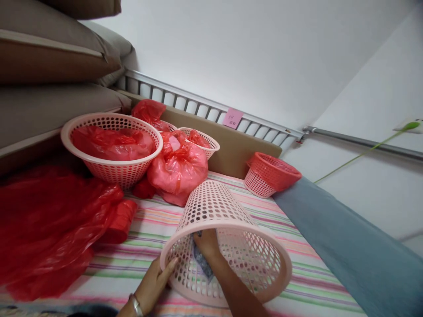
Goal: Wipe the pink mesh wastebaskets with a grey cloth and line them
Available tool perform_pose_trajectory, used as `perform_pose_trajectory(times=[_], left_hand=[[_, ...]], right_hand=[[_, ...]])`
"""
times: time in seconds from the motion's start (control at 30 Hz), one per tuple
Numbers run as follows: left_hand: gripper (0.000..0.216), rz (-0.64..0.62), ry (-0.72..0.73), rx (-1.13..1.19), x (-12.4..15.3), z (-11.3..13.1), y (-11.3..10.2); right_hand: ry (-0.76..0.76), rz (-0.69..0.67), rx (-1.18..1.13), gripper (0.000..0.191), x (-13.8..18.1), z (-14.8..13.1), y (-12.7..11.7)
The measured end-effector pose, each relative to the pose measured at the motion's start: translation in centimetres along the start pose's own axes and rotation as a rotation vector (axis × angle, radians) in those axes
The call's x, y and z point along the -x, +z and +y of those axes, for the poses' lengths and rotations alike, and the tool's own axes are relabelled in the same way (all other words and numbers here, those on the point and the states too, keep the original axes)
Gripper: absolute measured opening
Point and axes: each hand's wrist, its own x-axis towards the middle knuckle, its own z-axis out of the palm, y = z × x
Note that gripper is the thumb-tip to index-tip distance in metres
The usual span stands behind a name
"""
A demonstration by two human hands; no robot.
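A pink perforated plastic wastebasket [211,202] lies on its side on the striped sheet, its wide mouth facing me. My left hand [155,279], with a silver bracelet at the wrist, grips the rim at the lower left, thumb inside the mouth. Reaching into the basket, my right hand [209,246] is closed on a grey-blue cloth [202,262] against the inner wall. Its fingertips are partly hidden by the rim and the hand itself.
Red plastic bags [59,229] spread at the left. Behind stand a pink basket [112,162] lined with red plastic, a tied red bag [178,169] and a red-lined basket [264,182]. Grey cushions [49,105] are stacked at left. A radiator [185,103] runs along the wall.
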Motion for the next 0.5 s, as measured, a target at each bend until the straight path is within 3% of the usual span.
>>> perform_pose_trajectory(times=[0.13, 0.27, 0.37, 0.5], left_hand=[[0.047, 0.036, 0.026, 0.037, -0.4, -0.1, 0.4], [0.050, 0.086, 0.035, 0.061, -0.9, -0.4, 0.5], [0.051, 0.104, 0.037, 0.092, -1.0, -0.5, 0.7], [0.054, 0.114, 0.070, 0.156, -1.1, -0.7, 0.9]], right_hand=[[0.009, 0.089, -0.055, 0.042, -3.4, 0.1, 1.2], [0.015, 0.093, -0.065, 0.039, -4.8, -0.2, 1.4], [0.029, 0.073, -0.073, 0.042, -3.8, -0.9, 1.2], [0.032, 0.074, -0.141, 0.052, 0.7, -2.5, 0.7]])
